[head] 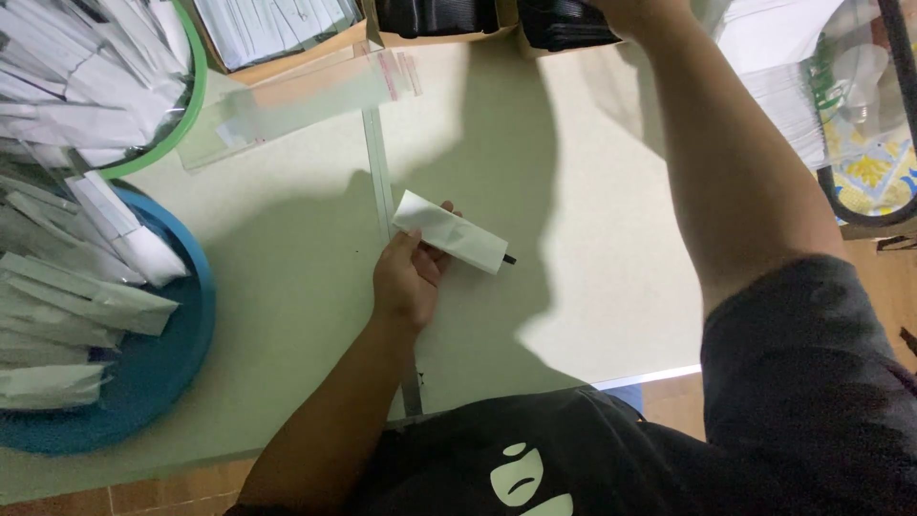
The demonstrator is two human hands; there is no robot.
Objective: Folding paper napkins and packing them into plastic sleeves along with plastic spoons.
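Note:
My left hand [409, 277] holds a white folded paper napkin packet [449, 232] with a dark tip sticking out of its right end, just above the pale table [592, 287]. My right arm stretches to the far edge, where my right hand [626, 11] is over a box of black items [564, 24]; its fingers are cut off by the frame's top. A stack of clear plastic sleeves [306, 100] lies flat at the far left of the table.
A blue basin [181, 363] and a green-rimmed basin [186, 115] at the left hold several wrapped white packets. Cardboard boxes [287, 38] line the far edge. White paper stacks [783, 86] and a wire basket [869, 143] stand at the right.

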